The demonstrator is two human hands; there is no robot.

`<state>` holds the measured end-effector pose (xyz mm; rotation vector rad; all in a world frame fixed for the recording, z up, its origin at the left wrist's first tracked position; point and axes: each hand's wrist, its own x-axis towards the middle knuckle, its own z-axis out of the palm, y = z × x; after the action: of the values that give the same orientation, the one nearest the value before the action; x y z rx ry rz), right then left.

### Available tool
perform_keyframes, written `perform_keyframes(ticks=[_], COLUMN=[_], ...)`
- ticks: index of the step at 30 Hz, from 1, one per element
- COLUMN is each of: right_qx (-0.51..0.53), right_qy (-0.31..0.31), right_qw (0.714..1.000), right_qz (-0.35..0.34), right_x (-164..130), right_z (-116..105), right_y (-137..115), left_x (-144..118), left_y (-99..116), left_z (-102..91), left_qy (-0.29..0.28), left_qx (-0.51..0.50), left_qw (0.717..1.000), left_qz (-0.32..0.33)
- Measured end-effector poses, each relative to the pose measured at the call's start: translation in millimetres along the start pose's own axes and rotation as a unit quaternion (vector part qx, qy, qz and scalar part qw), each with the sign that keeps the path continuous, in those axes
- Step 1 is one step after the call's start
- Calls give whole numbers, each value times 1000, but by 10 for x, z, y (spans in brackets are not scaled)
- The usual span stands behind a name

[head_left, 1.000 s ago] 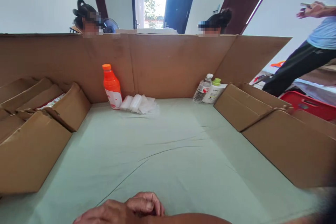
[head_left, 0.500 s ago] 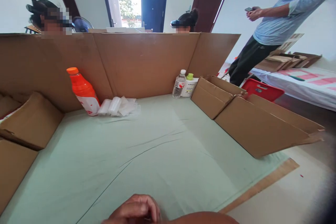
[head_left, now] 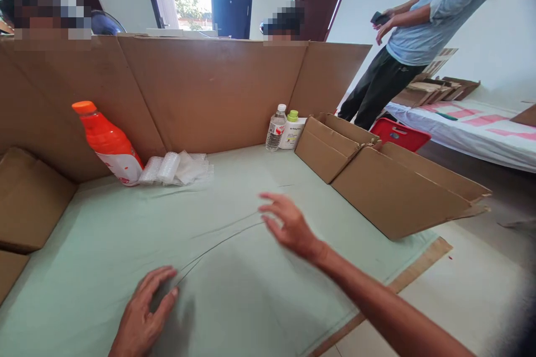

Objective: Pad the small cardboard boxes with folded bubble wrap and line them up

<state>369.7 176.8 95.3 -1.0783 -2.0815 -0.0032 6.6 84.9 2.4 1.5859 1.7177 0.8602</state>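
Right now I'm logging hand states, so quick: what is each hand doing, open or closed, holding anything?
Left hand: open, flat on the green cloth, holding nothing.
Right hand: open, fingers spread above the cloth, holding nothing.

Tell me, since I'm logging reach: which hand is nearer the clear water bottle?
Right. The right hand hovers open mid-table, in front of the water bottle. The left hand lies flat at the near edge, farther away.

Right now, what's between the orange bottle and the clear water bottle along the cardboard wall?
In the head view, only a pile of bubble wrap beside the orange bottle; from there to the clear water bottle is bare green cloth.
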Motion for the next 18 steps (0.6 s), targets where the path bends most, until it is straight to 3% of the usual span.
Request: perform_keyframes(ticks=[3, 6, 8, 12, 14, 18], right_qx=[-191, -334, -391, -410, -395, -367], right_qy=[16, 28, 21, -35, -47, -62], right_qw=[977, 923, 885, 835, 835, 861], right_qz=[93, 190, 250, 366, 381, 346], right_x=[332, 638, 789, 951, 976, 953], right_z=[-401, -789, -985, -1181, -1224, -1253], right_y=[835, 1492, 1782, 2062, 2093, 1978], left_x=[-11, -97, -137, -139, -122, -86], left_y=[-337, -453, -481, -578, -646, -732], left_z=[95, 220, 264, 239, 211, 193], left_qy=[81, 98, 99, 88, 79, 82], left_qx=[169, 261, 289, 319, 329, 331], left_qw=[977, 947, 936, 926, 920, 917], left_qz=[101, 159, 171, 184, 198, 206])
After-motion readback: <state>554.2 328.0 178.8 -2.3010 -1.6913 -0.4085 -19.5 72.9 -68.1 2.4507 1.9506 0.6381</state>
